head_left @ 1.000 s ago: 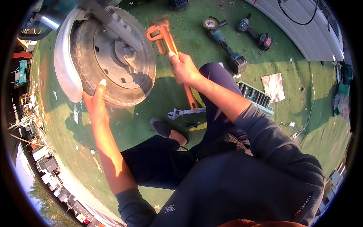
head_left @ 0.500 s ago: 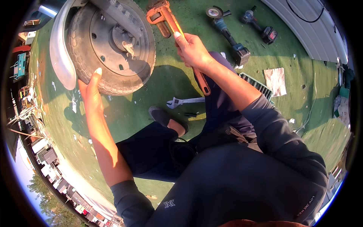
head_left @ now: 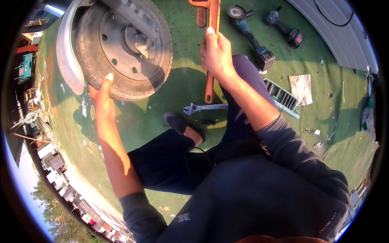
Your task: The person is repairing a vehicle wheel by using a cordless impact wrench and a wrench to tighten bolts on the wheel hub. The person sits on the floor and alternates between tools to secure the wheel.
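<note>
My right hand is closed around the handle of an orange pipe wrench, held upright with its jaw end toward the far edge of the view. At the far left stands a dusty wheel with a black tyre, under a silver fender and beside a fork leg. My left hand grips the lower edge of the tyre, thumb on its sidewall and the other fingers hidden behind it. The wheel's hub faces me, with a worn, pale piece at its centre.
On the green floor covering lie an adjustable wrench, a small dark cylinder, an angle grinder and a cordless impact tool. A green socket tray sits right of my knee, near a stained sheet. A white corrugated panel borders the far right.
My right hand has moved right with the pipe wrench, which now stands more upright and farther from the wheel. The left hand keeps its place on the tyre.
</note>
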Motion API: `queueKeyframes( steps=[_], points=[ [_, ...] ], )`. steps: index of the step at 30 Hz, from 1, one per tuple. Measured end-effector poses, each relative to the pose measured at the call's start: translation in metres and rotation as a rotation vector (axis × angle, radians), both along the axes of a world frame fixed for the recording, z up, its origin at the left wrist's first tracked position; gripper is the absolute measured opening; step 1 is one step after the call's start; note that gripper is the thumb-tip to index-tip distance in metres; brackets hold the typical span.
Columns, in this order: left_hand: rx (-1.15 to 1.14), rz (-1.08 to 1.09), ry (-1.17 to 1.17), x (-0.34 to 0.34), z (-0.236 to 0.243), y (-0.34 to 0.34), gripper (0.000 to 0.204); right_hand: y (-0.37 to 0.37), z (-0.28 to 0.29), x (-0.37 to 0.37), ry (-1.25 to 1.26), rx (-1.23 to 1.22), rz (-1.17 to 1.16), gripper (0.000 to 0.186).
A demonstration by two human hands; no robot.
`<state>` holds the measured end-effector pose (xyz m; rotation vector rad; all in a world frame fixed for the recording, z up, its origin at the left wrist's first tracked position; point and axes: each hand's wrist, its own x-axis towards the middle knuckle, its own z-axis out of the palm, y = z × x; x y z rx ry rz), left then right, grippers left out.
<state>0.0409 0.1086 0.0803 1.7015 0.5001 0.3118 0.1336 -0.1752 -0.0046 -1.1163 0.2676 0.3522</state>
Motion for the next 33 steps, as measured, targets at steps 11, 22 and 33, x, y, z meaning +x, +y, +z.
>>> queueKeyframes(
  steps=[11,22,33],
  points=[
    [-0.024,-0.021,-0.017,-0.002,-0.004,0.008,0.077,0.016,-0.009,-0.010,0.066,0.000,-0.061,0.043],
    [-0.094,-0.025,-0.012,0.000,-0.003,0.005,0.079,0.031,-0.040,-0.010,-0.134,-0.132,0.071,0.041],
    [-0.064,0.001,0.014,0.005,-0.008,0.005,0.080,0.049,-0.052,-0.024,-0.115,-0.119,0.070,0.039]
  ],
)
